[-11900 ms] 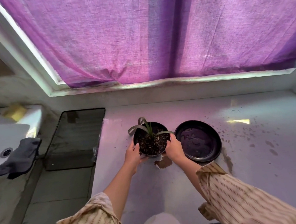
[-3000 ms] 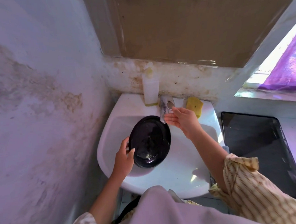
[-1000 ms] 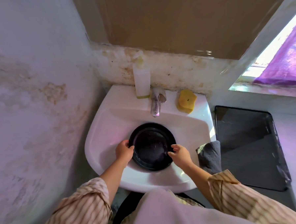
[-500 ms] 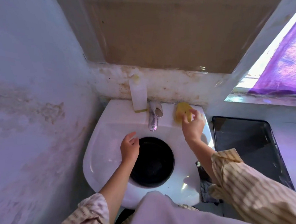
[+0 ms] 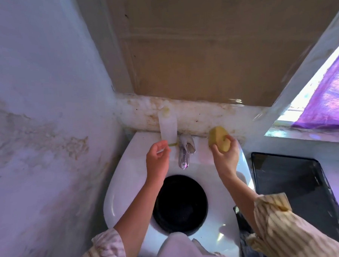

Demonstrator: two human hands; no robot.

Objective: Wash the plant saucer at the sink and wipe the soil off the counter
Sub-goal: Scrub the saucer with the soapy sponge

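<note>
Right hand grips a soft sponge beside the tap. Left hand reaches, loosely curled, empty. The saucer below looks light, likely slippery; hold its rim

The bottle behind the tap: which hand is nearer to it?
Left. The left hand reaches up at the foot of the bottle, whether touching is unclear. The right hand is beyond the tap, gripping the sponge.

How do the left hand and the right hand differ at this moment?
The right hand grips the yellow sponge; the left hand holds nothing. The left hand is raised near the white bottle, left of the faucet; the right hand is on the faucet's other side. Both are above the sink, away from the black saucer.
</note>
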